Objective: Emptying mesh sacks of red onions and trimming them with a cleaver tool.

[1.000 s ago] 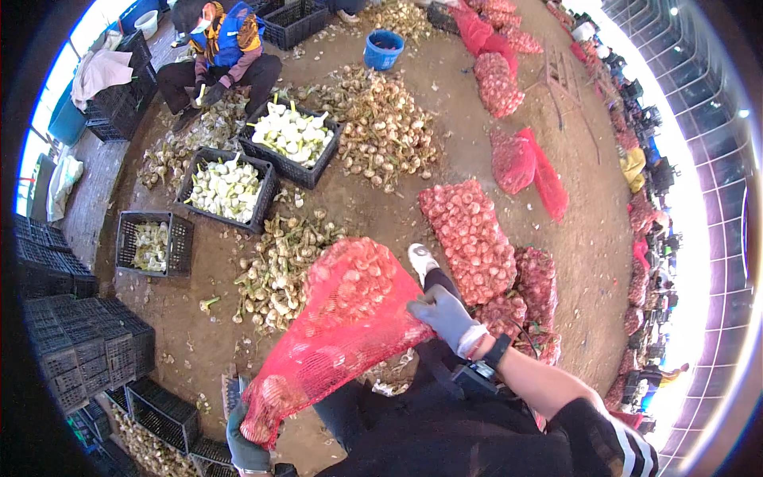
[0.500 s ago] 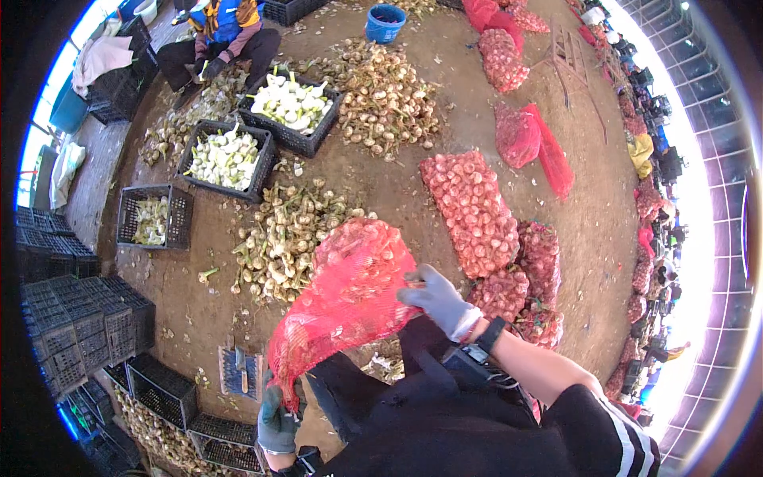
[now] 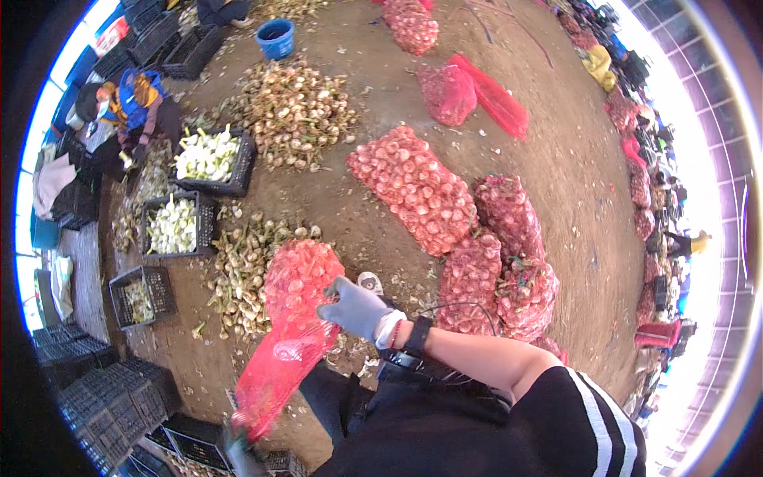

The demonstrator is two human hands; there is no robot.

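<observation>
While the red sack [image 3: 290, 318] hung half-filled with garlic above the dirt floor [image 3: 381, 215], I had the gloved right hand [image 3: 356, 306] with its fingers [image 3: 330, 296] curled tight on its upper side. The left hand [image 3: 238, 449] pinched the sack's empty lower end, though blur hid that grip. I judged this the lifting step, and the next move called for a firm two-handed hold toward the filled sacks [image 3: 469, 238].

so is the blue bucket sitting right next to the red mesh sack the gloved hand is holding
No, the blue bucket stands far off at the top of the view, beyond a garlic pile, while the right hand grips the red mesh sack near the person.
</observation>
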